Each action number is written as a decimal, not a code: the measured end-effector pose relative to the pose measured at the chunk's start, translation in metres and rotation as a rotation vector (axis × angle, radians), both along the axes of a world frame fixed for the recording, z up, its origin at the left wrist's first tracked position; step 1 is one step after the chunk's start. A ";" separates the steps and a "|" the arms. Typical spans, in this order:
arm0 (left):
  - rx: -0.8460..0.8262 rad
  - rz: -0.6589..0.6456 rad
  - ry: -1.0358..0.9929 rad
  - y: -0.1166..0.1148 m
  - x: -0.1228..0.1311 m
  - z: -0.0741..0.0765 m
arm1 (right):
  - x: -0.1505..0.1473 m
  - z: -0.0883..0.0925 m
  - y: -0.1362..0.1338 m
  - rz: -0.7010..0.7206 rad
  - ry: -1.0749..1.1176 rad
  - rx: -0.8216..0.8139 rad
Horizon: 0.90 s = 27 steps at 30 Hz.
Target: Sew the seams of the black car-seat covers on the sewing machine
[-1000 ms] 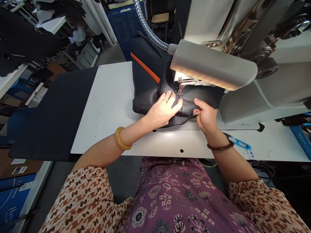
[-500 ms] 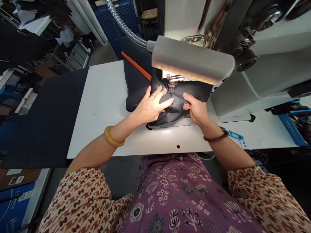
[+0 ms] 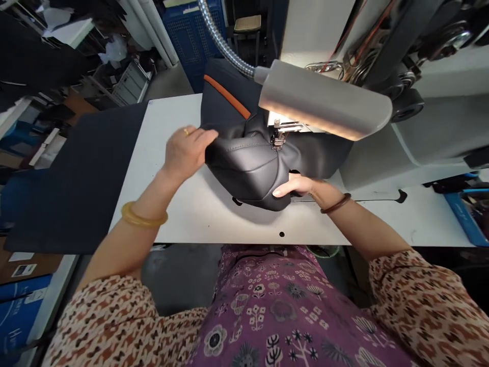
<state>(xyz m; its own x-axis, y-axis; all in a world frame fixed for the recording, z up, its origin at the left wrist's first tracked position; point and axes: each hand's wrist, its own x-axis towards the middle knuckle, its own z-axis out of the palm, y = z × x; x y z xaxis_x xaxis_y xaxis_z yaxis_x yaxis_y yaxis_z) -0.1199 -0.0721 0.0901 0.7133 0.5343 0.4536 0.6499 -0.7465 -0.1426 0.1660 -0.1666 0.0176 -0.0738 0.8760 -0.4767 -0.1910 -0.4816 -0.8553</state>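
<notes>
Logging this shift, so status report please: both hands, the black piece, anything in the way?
Left hand grips black piece, left side. Right hand: thumb on top, fingers hidden. Black piece at presser foot; lamp blocks part of view.

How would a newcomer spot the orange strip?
Find the white table, then the grey lamp above it. The dark workpiece reaches under the lamp; on its far left part, the orange strip slants toward the lamp. Its orange stands out: the workpiece around it is dark.

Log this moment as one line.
Left hand: grips black material | right hand: thumb on it, fingers mostly hidden | presser foot: over material | lamp: lit
</notes>
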 end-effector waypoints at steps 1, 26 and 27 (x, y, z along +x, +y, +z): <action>-0.004 -0.015 0.031 -0.003 0.006 0.012 | -0.002 0.003 -0.003 0.077 0.021 -0.093; 0.029 -0.438 0.127 -0.052 0.080 -0.024 | -0.006 0.017 -0.020 -0.624 -0.365 0.296; 0.060 -0.432 0.129 -0.052 0.081 -0.023 | -0.005 0.018 -0.020 -0.617 -0.375 0.293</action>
<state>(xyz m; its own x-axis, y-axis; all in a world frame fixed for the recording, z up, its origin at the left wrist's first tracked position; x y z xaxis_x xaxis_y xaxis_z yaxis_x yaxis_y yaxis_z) -0.0390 -0.1239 0.0675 0.9177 0.1508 0.3677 0.2548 -0.9332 -0.2532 0.1611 -0.1865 0.0360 0.5882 0.8003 -0.1165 -0.0235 -0.1271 -0.9916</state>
